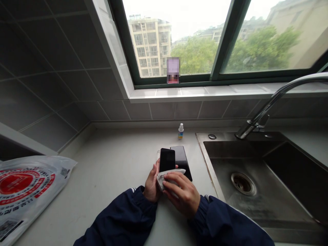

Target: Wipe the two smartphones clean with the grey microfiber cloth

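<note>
My left hand (151, 186) grips a black phone (167, 160) by its lower end, screen facing me, just above the grey counter (115, 167). My right hand (182, 193) presses a white cloth (167, 175) against the bottom part of that phone, fingers curled over it. A second black phone (182, 160) lies flat on the counter right behind the held one. Both arms wear dark blue sleeves.
A small spray bottle (180, 131) stands by the back wall. A steel sink (256, 177) with a curved tap (271, 102) fills the right. A white plastic bag with red print (25, 191) lies at the left. A window (217, 37) sits above the sill.
</note>
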A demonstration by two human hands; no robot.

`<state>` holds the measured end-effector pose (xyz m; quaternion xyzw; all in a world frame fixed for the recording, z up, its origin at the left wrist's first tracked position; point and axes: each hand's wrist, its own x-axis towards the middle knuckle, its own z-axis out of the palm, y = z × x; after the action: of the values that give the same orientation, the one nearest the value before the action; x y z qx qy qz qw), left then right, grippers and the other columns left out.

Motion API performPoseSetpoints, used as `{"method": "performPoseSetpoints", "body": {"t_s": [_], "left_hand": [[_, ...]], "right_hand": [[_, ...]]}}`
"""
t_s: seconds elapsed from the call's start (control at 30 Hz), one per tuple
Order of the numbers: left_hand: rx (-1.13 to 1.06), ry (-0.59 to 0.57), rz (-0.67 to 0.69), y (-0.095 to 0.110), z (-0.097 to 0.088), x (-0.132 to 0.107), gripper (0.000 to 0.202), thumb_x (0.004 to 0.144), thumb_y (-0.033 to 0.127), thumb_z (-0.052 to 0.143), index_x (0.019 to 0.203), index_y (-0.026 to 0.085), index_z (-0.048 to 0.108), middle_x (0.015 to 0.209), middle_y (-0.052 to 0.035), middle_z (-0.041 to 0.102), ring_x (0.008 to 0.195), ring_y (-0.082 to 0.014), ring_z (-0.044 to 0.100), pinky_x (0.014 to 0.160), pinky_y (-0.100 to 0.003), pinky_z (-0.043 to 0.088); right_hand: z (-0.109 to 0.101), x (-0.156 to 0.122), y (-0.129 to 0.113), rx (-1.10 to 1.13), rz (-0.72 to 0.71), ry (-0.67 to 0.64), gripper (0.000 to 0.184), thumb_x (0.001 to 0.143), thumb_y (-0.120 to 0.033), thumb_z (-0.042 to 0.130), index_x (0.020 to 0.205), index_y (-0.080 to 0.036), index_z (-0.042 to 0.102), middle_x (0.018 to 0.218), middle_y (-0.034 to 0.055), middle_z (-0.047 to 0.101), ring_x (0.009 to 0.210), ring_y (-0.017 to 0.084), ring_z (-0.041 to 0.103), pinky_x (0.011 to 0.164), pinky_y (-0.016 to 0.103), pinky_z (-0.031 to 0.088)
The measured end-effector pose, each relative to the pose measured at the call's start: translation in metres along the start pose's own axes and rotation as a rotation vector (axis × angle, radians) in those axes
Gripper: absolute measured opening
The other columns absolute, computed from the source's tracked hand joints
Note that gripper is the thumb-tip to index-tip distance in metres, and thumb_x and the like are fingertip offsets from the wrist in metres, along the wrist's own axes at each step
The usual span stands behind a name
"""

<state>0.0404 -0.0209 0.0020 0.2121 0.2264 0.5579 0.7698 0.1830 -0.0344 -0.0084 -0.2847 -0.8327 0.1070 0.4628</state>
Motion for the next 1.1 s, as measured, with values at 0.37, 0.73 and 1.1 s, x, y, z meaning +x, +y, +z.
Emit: {"method": "performPoseSetpoints", "body": {"t_s": [0.37,0.73,1.1], "left_hand": [[0.019,0.06,0.053,0.007,0.004,0.004,0.062,0.093,0.059,0.039,0.136,0.015,0.049,0.118,-0.0167,0.066,0.106,-0.032,0.064,0.097,-0.049,0.046],[0.123,-0.007,0.092,-0.002,-0.001,0.0,0.063,0.093,0.058,0.041,0.141,0.016,0.042,0.118,-0.015,0.067,0.107,-0.0286,0.064,0.105,-0.046,0.039],[0.092,0.061,0.111,0.006,0.003,0.006,0.058,0.093,0.058,0.042,0.133,0.017,0.049,0.118,-0.0159,0.067,0.106,-0.0308,0.064,0.095,-0.048,0.048]], "right_hand": [[-0.002,0.004,0.007,-0.005,-0.01,0.01,0.022,0.087,-0.005,0.061,0.104,-0.018,0.065,0.107,0.0096,0.067,0.108,0.021,0.06,0.093,0.036,0.054],[-0.003,0.002,0.005,0.0,0.007,0.018,0.012,0.088,-0.014,0.065,0.099,-0.02,0.065,0.103,0.0095,0.066,0.1,0.022,0.061,0.087,0.038,0.054],[-0.002,0.001,0.013,0.016,-0.011,0.004,0.017,0.088,-0.008,0.06,0.099,-0.02,0.065,0.102,0.0083,0.067,0.104,0.021,0.061,0.089,0.035,0.054]]}}
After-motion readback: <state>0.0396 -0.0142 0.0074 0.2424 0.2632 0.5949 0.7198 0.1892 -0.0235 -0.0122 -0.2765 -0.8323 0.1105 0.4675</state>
